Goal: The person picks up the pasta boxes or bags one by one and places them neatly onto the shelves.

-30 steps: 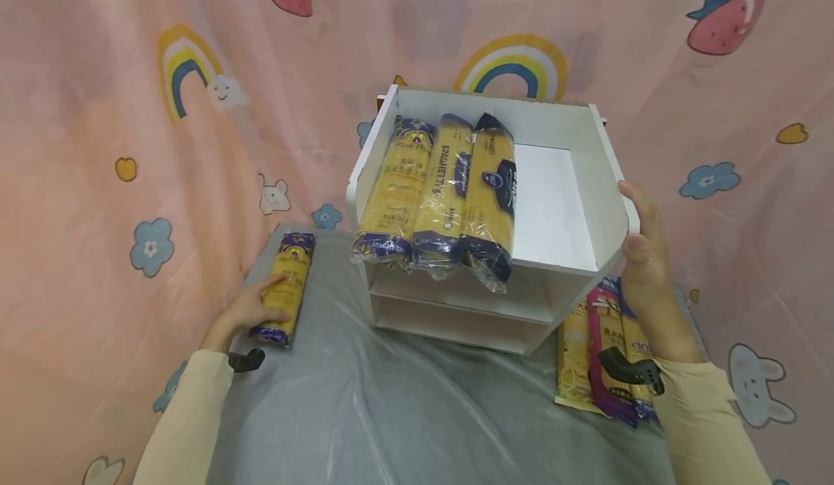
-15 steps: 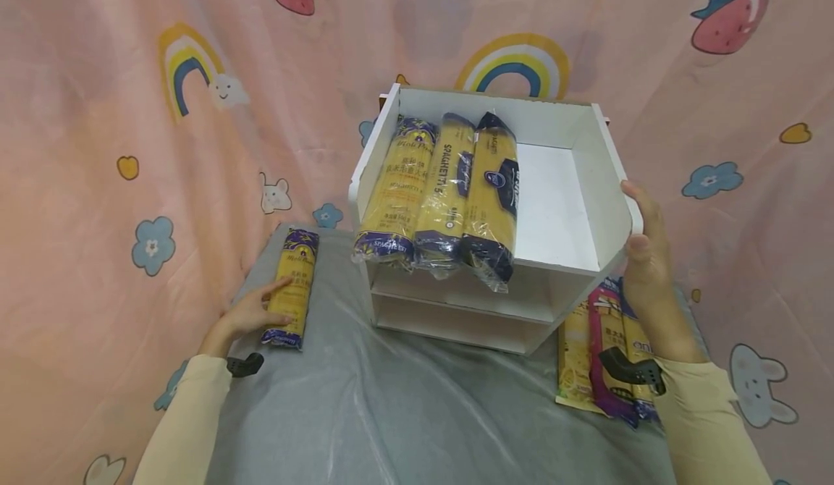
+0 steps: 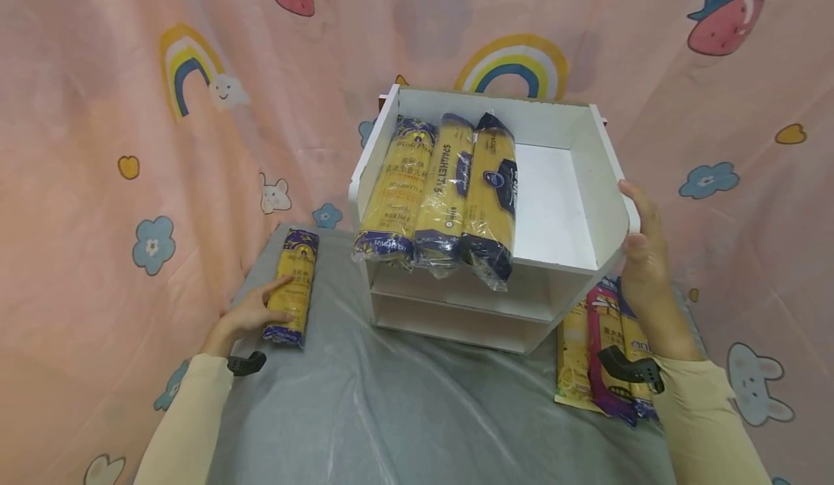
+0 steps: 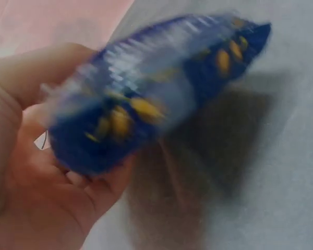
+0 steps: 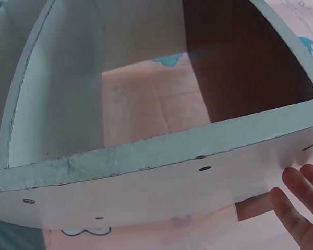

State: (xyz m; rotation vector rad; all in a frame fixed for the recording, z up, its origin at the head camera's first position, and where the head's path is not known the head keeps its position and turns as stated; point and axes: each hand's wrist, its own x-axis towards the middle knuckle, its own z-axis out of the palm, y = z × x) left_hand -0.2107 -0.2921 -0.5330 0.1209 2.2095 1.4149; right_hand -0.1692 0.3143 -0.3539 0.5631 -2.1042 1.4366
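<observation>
At the left, my left hand grips a yellow and blue spaghetti packet, thumb on one side and fingers on the other. The left wrist view shows the packet's blue end, blurred, tilted above its shadow on the cloth. A white shelf unit stands in the middle. Its right side panel is held near the front edge by my right hand. In the right wrist view, fingertips touch the panel's outer face; the thumb is out of that view.
Three spaghetti packets lie side by side on the left of the unit's top tray, ends overhanging its front. More pasta packets lie right of the unit, partly behind my right forearm. Grey cloth covers the table; a pink printed curtain hangs behind.
The packet in my left hand has shifted slightly right and stands more upright in the head view than one second ago. My right hand keeps its place on the shelf unit.
</observation>
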